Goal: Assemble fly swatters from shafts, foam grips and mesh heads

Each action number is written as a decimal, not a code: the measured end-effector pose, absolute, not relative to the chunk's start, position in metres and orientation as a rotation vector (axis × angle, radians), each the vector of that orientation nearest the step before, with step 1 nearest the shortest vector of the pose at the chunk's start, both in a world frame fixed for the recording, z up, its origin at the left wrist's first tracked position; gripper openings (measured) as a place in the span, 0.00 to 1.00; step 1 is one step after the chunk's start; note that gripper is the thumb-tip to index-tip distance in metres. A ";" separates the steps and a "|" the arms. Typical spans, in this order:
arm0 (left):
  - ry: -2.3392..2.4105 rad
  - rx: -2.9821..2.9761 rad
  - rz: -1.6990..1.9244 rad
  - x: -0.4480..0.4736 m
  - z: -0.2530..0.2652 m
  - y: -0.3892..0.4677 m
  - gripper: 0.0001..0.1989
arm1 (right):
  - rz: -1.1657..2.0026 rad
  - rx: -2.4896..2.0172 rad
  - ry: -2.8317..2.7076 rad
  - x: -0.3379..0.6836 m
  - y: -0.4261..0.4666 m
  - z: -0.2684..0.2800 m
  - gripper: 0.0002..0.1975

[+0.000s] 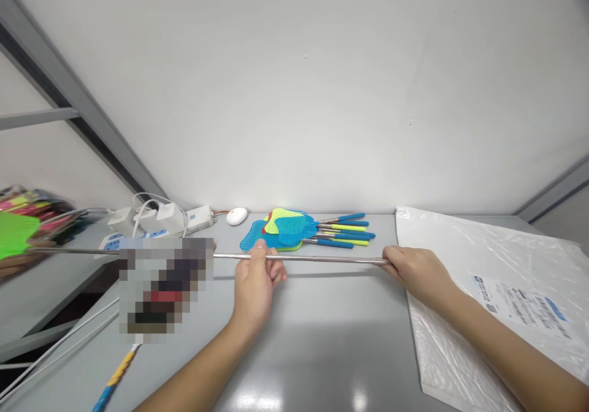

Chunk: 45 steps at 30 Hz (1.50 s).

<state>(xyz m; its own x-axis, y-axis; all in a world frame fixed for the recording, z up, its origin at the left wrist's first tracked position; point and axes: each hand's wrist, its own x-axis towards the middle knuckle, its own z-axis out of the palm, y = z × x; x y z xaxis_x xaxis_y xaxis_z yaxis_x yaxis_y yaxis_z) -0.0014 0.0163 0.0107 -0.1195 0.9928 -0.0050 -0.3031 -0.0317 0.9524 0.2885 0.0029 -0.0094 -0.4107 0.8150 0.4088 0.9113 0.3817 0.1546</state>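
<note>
A telescopic fly swatter is stretched out level across the table, its metal rod (331, 259) long and thin and its bright green head (17, 234) at the far left edge. My left hand (260, 280) pinches the rod near its middle, thumb on top. Around the rod's right end my right hand (414, 268) is closed, hiding the handle. Just behind the rod lies a pile of fly swatters (289, 229) with blue and yellow-green heads, their handles (352, 235) pointing right.
A white plastic mailing bag (464, 277) with a printed label covers the right side. Power strips with chargers (168, 219) and a round white device (236, 216) stand at the back left. A blurred block hides something there, with a blue-yellow wrapped cable (117, 375) below. Colourful packages (41, 213) sit far left.
</note>
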 end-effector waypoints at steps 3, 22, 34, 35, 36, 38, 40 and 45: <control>1.004 1.116 1.187 0.011 0.000 0.004 0.25 | -0.533 -1.453 -2.405 0.268 -0.005 -0.010 0.22; 1.013 1.150 1.332 -0.011 0.003 0.024 0.26 | -0.331 -1.492 -2.383 0.309 0.011 -0.002 0.21; 0.914 1.058 1.335 -0.012 0.000 0.028 0.26 | -0.373 -1.585 -2.362 0.326 0.015 -0.006 0.23; 0.902 1.067 1.309 -0.011 -0.001 0.029 0.26 | -0.401 -1.577 -2.362 0.327 0.015 -0.007 0.24; 0.889 1.072 1.289 -0.011 -0.002 0.029 0.26 | -0.429 -1.566 -2.361 0.328 0.014 -0.006 0.25; 0.873 1.088 1.258 -0.008 -0.003 0.027 0.27 | -0.479 -1.540 -2.358 0.325 0.012 -0.005 0.25; 0.867 1.124 1.222 -0.004 -0.005 0.023 0.27 | -0.512 -1.506 -2.359 0.316 0.007 -0.003 0.25; 0.847 1.280 1.051 0.006 -0.009 0.009 0.25 | -0.526 -1.422 -2.382 0.279 -0.007 -0.005 0.26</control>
<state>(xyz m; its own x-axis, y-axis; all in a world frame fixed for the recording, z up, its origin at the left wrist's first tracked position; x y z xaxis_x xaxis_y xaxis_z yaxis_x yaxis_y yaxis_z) 0.0062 0.0087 -0.0090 0.3232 0.9442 0.0633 -0.1393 -0.0187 0.9901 0.2786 -0.0073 -0.0051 -0.4554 0.7700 0.4468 0.8866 0.4378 0.1492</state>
